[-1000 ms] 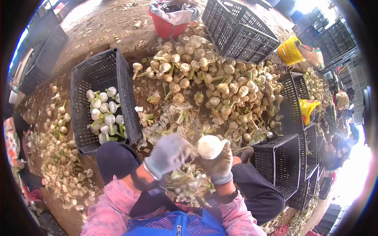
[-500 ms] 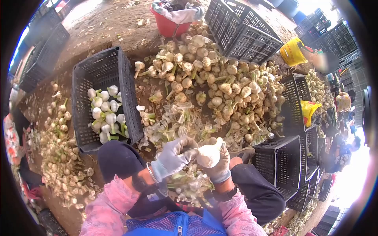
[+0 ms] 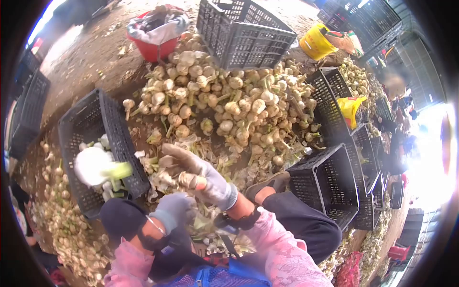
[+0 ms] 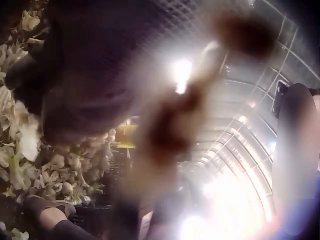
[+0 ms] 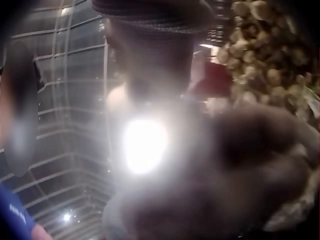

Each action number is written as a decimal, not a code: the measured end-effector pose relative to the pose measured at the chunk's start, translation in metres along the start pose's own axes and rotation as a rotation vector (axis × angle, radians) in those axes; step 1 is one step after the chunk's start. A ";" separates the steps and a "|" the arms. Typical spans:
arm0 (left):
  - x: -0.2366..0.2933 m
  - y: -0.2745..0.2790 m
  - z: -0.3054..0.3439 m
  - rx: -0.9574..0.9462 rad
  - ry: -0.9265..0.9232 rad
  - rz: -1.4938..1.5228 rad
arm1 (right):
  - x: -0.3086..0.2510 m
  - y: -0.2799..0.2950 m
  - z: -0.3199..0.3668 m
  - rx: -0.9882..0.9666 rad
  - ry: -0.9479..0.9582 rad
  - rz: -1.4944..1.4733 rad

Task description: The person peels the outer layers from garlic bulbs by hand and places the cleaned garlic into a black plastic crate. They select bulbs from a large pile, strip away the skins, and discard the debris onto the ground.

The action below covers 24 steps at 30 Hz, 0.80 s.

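A peeled white garlic bulb [image 3: 92,166] with a green stem appears large and blurred over the black crate [image 3: 125,138] at the left, apart from both hands. My gloved right hand [image 3: 203,177] reaches leftward over loose garlic skins [image 3: 158,179], fingers spread and nothing held in them. A bare fingertip shows through its glove. Lower down, my gloved left hand [image 3: 174,210] is over my lap, blurred; I cannot tell whether its fingers hold anything. Other white bulbs [image 3: 104,140] lie inside the crate, partly hidden by the large bulb.
A heap of untrimmed garlic [image 3: 229,103] spreads ahead of me. Behind it are a red bucket [image 3: 155,48], a black crate [image 3: 260,45] and a yellow bucket [image 3: 316,43]. More black crates [image 3: 330,179] stand at the right. Loose garlic [image 3: 67,225] covers the ground at left.
The white bulb has left my right hand and is now over the left crate. My right hand has swung leftward and its fingers have spread; my left hand has dropped lower. The view has turned.
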<state>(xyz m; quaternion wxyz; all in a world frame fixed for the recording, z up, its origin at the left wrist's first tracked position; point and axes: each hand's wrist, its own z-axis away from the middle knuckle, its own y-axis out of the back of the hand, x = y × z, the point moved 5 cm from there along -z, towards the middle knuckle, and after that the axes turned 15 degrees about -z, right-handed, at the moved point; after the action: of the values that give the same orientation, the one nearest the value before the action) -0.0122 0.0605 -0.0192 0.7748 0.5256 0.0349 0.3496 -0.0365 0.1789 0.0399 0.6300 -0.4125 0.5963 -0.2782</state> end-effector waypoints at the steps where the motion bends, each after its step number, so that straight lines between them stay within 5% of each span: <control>1: -0.005 0.002 -0.001 0.042 0.035 0.003 | -0.011 0.027 0.001 -0.012 0.009 0.231; 2: -0.010 -0.001 -0.001 0.219 0.026 0.013 | -0.022 0.077 0.008 0.180 0.092 0.424; 5: -0.006 0.011 -0.011 0.153 0.115 0.059 | -0.108 0.234 0.074 0.935 0.304 1.605; 6: -0.006 0.006 -0.017 0.165 0.127 0.087 | -0.137 0.269 0.103 1.083 0.288 1.914; 7: -0.002 0.005 -0.021 0.225 0.101 0.124 | -0.160 0.290 0.134 1.252 0.024 2.132; 9: 0.007 0.005 -0.030 0.342 0.045 0.193 | -0.176 0.357 0.193 1.522 -0.060 2.321; 10: 0.011 0.004 -0.033 0.418 0.012 0.156 | -0.182 0.369 0.199 1.543 -0.259 2.135; 12: 0.013 0.000 -0.042 0.263 -0.001 0.104 | -0.183 0.386 0.210 1.532 -0.608 1.741; 14: 0.006 -0.013 -0.048 0.034 0.089 0.039 | -0.182 0.382 0.207 1.585 -0.513 1.679; 19: 0.007 0.012 -0.046 0.342 0.071 0.174 | -0.184 0.338 0.194 1.573 -0.072 1.616; 23: 0.013 0.019 -0.043 0.472 -0.070 0.285 | -0.195 0.219 0.158 0.960 0.174 1.434; 24: 0.010 0.008 -0.046 0.419 -0.044 0.648 | -0.190 0.184 0.151 0.779 0.237 1.295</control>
<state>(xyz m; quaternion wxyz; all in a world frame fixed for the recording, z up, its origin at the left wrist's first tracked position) -0.0279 0.1045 -0.0299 0.5004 0.6638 -0.0787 0.5503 0.0598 0.4603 -0.0248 0.6991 0.3038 0.6415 -0.0859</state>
